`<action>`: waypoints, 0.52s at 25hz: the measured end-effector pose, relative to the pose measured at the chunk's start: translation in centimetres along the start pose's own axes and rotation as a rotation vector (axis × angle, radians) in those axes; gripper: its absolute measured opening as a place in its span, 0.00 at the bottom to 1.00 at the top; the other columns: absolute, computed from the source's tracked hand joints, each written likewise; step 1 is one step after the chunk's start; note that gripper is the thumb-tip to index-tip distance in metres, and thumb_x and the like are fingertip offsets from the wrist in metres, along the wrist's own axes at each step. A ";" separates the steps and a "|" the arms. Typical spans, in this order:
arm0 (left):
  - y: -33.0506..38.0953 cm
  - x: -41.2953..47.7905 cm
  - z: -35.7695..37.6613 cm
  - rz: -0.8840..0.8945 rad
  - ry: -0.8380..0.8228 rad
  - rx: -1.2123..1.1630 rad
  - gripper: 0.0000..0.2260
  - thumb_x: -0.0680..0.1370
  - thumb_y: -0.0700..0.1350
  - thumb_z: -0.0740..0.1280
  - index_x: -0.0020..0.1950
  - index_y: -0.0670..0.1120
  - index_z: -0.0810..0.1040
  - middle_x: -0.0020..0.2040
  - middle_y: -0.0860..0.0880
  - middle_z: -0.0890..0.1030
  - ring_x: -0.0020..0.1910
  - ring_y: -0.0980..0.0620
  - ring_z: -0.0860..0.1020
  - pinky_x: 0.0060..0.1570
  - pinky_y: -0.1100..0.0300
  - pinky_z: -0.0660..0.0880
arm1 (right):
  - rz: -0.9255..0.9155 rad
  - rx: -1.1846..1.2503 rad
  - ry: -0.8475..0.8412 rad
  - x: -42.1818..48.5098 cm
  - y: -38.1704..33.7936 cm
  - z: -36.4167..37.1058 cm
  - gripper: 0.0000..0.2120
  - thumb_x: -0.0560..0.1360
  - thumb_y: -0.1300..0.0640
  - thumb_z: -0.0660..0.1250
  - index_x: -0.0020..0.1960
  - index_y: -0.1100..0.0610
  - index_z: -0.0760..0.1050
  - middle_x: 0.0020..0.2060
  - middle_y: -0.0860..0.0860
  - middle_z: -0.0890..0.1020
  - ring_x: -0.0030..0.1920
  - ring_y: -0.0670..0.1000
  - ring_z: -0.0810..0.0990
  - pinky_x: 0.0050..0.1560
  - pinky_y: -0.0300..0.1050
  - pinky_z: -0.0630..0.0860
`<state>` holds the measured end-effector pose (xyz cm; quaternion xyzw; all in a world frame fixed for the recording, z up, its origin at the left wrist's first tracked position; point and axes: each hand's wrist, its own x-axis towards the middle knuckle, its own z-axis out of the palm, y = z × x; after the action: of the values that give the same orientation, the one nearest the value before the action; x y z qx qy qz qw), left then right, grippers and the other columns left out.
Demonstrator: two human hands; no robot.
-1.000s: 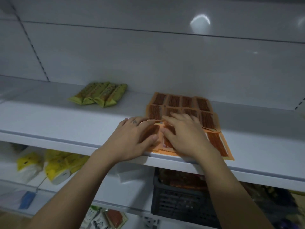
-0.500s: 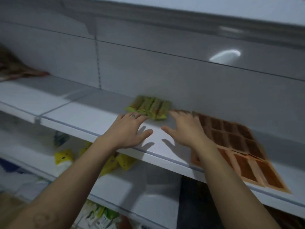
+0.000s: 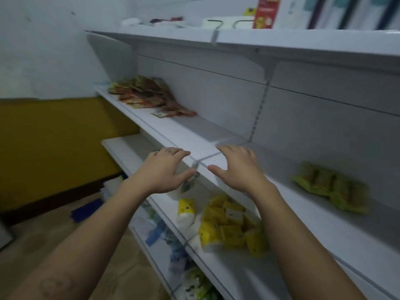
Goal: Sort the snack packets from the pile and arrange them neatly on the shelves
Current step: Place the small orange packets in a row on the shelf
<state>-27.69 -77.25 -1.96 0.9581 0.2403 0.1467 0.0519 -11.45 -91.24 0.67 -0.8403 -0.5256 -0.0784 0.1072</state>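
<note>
- Beyond our left hand and further left, well apart from it, the pile of snack packets (image 3: 149,95) lies heaped at the far end of the shelf (image 3: 190,133). Red-brown and greenish wrappers overlap, too blurred to read, and a few strays trail towards us. We judge the next reach belongs there.
- Our left hand (image 3: 162,172) hovers at the shelf's front edge, fingers spread and relaxed, holding nothing. We would lead with it, since it is nearer the pile, and lift the near strays first rather than dig into the heap.
- Our right hand (image 3: 238,172), just beside it over the join between shelf sections, is likewise empty and loose-fingered. It should steady the heap so that nothing slides off the front lip.
- Below both hands, yellow packs (image 3: 227,221) sit on the lower shelf (image 3: 236,276). A dropped packet would land among them.
- Right of our right hand, the green packets (image 3: 331,187) lie side by side in a row. We should gather one kind at a time, so each handful goes straight to its row.
</note>
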 end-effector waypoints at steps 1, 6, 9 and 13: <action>-1.9 -0.6 -0.5 -0.043 0.009 0.007 0.30 0.79 0.66 0.54 0.78 0.54 0.60 0.77 0.51 0.64 0.76 0.50 0.60 0.72 0.48 0.60 | -0.044 0.014 -0.008 1.5 -1.8 0.7 0.32 0.78 0.36 0.57 0.78 0.48 0.57 0.76 0.49 0.62 0.76 0.53 0.57 0.75 0.56 0.51; -9.1 -1.5 -1.4 -0.193 0.017 0.033 0.29 0.79 0.66 0.54 0.77 0.55 0.60 0.76 0.51 0.65 0.74 0.49 0.63 0.69 0.48 0.63 | -0.187 0.068 -0.039 8.3 -8.1 3.7 0.32 0.78 0.37 0.58 0.78 0.48 0.57 0.76 0.50 0.62 0.76 0.53 0.57 0.75 0.57 0.51; -12.6 -0.2 -1.3 -0.247 0.020 0.033 0.29 0.79 0.65 0.55 0.77 0.55 0.59 0.76 0.51 0.65 0.74 0.49 0.62 0.70 0.48 0.63 | -0.209 0.116 -0.040 12.4 -10.3 5.8 0.32 0.78 0.37 0.59 0.78 0.48 0.57 0.76 0.50 0.62 0.76 0.53 0.58 0.75 0.57 0.52; -17.9 4.5 -0.3 -0.274 0.022 0.066 0.29 0.79 0.65 0.56 0.77 0.55 0.60 0.76 0.52 0.65 0.75 0.49 0.62 0.70 0.48 0.64 | -0.201 0.182 -0.024 19.9 -11.8 9.4 0.31 0.78 0.38 0.60 0.77 0.48 0.59 0.76 0.51 0.63 0.75 0.54 0.59 0.75 0.58 0.53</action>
<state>-31.91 -59.37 -3.57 0.9160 0.3740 0.1406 0.0371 -13.25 -66.53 -2.39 -0.7711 -0.6133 -0.0305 0.1682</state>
